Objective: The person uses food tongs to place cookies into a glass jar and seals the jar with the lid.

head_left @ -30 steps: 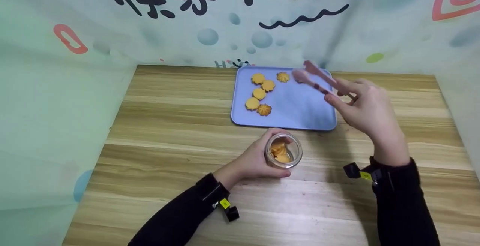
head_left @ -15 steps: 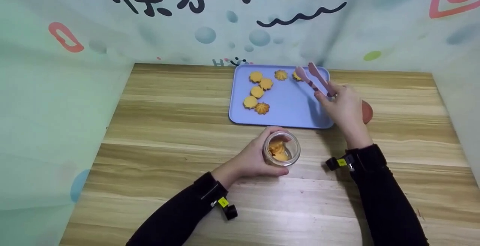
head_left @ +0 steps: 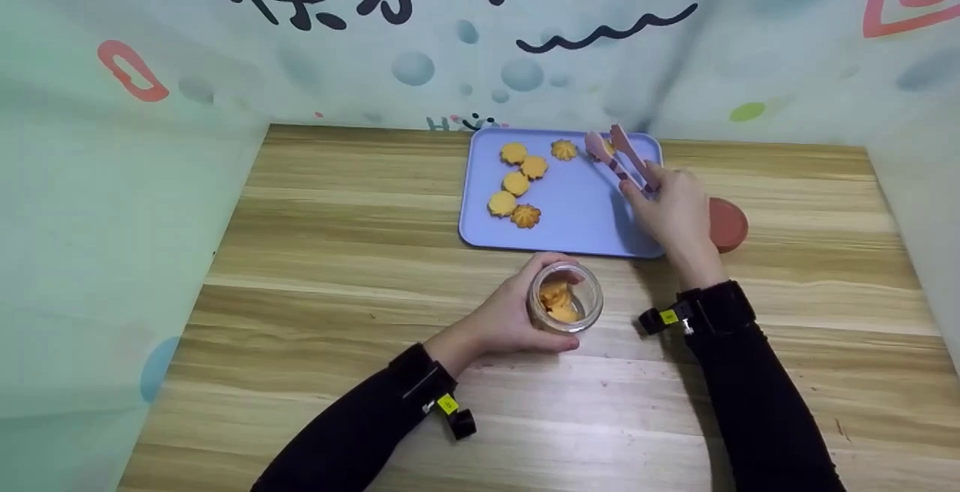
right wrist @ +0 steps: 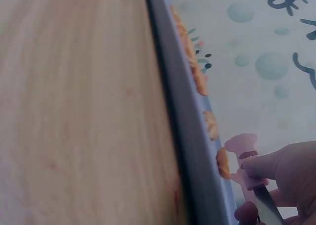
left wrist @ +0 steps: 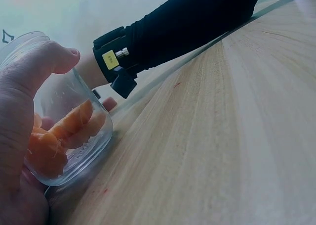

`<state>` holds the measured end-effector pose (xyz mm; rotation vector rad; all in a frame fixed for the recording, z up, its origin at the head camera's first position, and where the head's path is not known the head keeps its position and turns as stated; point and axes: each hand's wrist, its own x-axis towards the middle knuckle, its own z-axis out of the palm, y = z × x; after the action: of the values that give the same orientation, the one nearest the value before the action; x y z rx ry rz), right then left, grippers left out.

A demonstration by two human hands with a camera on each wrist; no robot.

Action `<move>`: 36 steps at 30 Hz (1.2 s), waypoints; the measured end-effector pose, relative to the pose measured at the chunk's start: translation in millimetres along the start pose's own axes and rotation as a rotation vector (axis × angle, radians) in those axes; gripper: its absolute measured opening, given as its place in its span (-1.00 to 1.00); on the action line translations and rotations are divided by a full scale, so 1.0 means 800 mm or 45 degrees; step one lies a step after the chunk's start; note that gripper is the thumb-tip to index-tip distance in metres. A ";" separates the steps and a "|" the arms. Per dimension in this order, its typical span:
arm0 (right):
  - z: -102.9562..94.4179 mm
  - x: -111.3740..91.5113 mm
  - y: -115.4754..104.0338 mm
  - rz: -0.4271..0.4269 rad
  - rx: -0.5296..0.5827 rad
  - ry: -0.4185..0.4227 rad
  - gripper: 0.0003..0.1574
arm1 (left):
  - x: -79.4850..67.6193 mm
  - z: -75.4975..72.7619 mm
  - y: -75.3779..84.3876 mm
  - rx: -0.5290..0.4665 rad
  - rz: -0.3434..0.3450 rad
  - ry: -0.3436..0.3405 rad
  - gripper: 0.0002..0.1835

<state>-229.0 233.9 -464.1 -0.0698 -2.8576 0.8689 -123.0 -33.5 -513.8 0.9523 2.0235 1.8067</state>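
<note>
Left hand (head_left: 514, 319) curled round glass jar (head_left: 598, 308), cookies inside, just off tray's (head_left: 574, 211) six o'clock. Right hand (head_left: 679, 211) half closed, gripping pink tongs (head_left: 634, 154), tips parted by a cookie (head_left: 609, 147) at tray's one o'clock.

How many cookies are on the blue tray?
7. Five cookies form a crooked line along the tray's left side, one cookie sits near its far edge, and another cookie right of that, partly behind the tongs. More could be hidden behind the right hand.
</note>
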 end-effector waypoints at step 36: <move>-0.009 -0.001 0.004 0.025 0.066 -0.106 -0.42 | -0.001 -0.001 -0.001 -0.006 -0.032 0.000 0.06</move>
<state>-227.4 240.4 -460.3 -0.0572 -2.9139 0.9719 -122.8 -34.9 -514.3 0.9219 2.0211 1.7975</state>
